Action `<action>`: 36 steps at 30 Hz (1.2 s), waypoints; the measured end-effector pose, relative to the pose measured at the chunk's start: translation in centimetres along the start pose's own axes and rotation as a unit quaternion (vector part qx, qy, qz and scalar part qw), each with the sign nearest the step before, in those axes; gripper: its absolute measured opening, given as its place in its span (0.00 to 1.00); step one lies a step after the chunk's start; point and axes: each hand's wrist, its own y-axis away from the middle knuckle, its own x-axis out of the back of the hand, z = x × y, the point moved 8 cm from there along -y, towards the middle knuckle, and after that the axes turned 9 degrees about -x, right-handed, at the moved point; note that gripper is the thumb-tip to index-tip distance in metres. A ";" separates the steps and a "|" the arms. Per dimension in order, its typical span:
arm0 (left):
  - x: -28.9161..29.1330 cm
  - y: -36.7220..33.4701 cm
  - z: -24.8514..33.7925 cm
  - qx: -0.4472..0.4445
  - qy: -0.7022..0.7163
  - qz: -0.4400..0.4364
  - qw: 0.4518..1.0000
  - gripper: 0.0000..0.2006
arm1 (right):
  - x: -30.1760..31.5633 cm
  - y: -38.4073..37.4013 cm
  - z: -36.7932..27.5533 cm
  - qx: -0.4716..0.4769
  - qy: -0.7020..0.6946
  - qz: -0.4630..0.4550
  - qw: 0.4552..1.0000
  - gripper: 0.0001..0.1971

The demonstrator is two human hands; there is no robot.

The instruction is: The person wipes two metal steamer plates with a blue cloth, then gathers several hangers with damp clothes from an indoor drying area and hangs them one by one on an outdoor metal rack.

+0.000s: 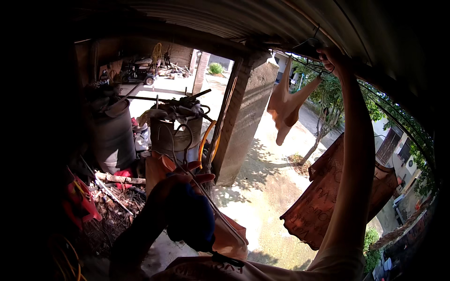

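My left hand (pixel 180 180) is closed round a wire clothes hanger (pixel 184 140) whose hook points up. An orange garment (pixel 230 238) hangs from this hanger, partly behind my arm. A dark blue bundle (pixel 190 218), perhaps cloth, sits against the same hand; its kind is unclear. My right arm reaches up to the roof edge, where my right hand (pixel 332 61) is closed on dark wire hangers (pixel 307 44). Just left of that hand a peach-coloured garment (pixel 286 105) hangs by its upper ends. A reddish-brown garment (pixel 321 187) hangs behind my right forearm.
A corrugated roof (pixel 211 18) lies low overhead, and a concrete post (pixel 248 107) stands ahead. Large drums (pixel 112 136) and a bin topped with clutter (pixel 180 136) stand on the left, with sticks and debris (pixel 108 201) below. Outside are a tree (pixel 323 112) and paved yard (pixel 262 187).
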 end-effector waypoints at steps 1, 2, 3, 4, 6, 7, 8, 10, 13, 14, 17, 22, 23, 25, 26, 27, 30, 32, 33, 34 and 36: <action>0.2 0.4 0.4 -0.011 0.011 0.001 1.000 0.27 | -1.8 -0.1 -0.8 0.017 -0.003 -0.015 1.000 0.19; 0.4 0.8 0.9 -0.031 0.006 0.012 0.999 0.27 | -3.8 -0.2 -1.6 0.032 -0.008 -0.032 0.999 0.19; 0.6 1.4 1.4 -0.038 -0.004 0.037 0.999 0.26 | -5.8 0.6 -3.4 0.063 -0.014 -0.035 0.997 0.19; 0.8 0.8 0.7 -0.029 -0.004 0.049 0.998 0.25 | -5.6 1.2 -3.7 0.083 -0.009 -0.020 0.996 0.19; 0.7 -0.6 -0.6 -0.016 0.026 0.030 0.999 0.25 | -5.4 1.9 -4.3 0.123 -0.021 -0.027 0.992 0.19; 0.8 -0.7 -1.0 0.002 0.048 0.022 0.999 0.24 | -6.1 2.3 -5.1 0.137 -0.036 -0.025 0.990 0.18; 1.0 -1.0 -1.0 -0.009 0.046 0.021 0.999 0.24 | -6.6 2.6 -6.1 0.150 -0.050 -0.021 0.987 0.17; 1.2 -1.1 -0.9 -0.008 0.072 0.015 0.997 0.23 | -7.9 2.4 -7.6 0.163 -0.044 -0.055 0.984 0.16; 1.3 -0.7 -0.4 -0.014 0.084 0.009 0.996 0.23 | -11.1 3.6 -10.0 0.218 -0.028 -0.066 0.973 0.16; 1.6 -0.8 -0.3 -0.026 0.055 0.020 0.998 0.23 | -11.6 3.9 -10.3 0.216 -0.026 -0.065 0.974 0.16; 2.3 -0.3 0.0 -0.004 0.059 0.024 0.998 0.23 | -14.9 4.9 -12.2 0.242 -0.013 -0.042 0.969 0.16; 3.6 1.0 1.9 -0.051 0.015 0.024 0.998 0.25 | -19.5 6.2 -16.1 0.297 0.008 -0.063 0.953 0.13; 4.1 1.4 2.4 -0.066 0.006 0.037 0.997 0.25 | -20.4 6.3 -16.7 0.296 0.008 -0.065 0.953 0.13; 4.0 2.5 3.8 -0.067 -0.003 0.055 0.996 0.25 | -22.4 7.1 -18.3 0.331 0.011 -0.087 0.940 0.19; 4.1 3.0 4.5 -0.067 -0.013 0.070 0.995 0.25 | -23.2 7.5 -18.7 0.329 0.009 -0.090 0.940 0.19; 4.4 3.5 5.0 -0.065 -0.013 0.074 0.995 0.25 | -24.0 7.8 -19.1 0.331 0.008 -0.100 0.938 0.20; 4.8 4.5 6.3 -0.056 -0.010 0.054 0.997 0.25 | -25.4 9.4 -19.3 0.320 -0.002 -0.103 0.942 0.20; 4.6 4.7 6.6 -0.036 -0.009 0.035 0.999 0.25 | -25.3 10.4 -17.7 0.293 -0.001 -0.086 0.952 0.20; 4.4 4.6 6.6 -0.017 -0.004 0.027 0.999 0.25 | -25.0 11.0 -16.6 0.280 -0.024 -0.085 0.956 0.18; 4.1 7.7 9.6 -0.059 -0.038 0.059 0.996 0.24 | -27.7 13.1 -18.7 0.296 -0.087 -0.119 0.944 0.16; 3.6 8.7 9.5 -0.030 -0.034 0.045 0.998 0.24 | -28.8 15.7 -16.5 0.262 -0.048 -0.112 0.957 0.19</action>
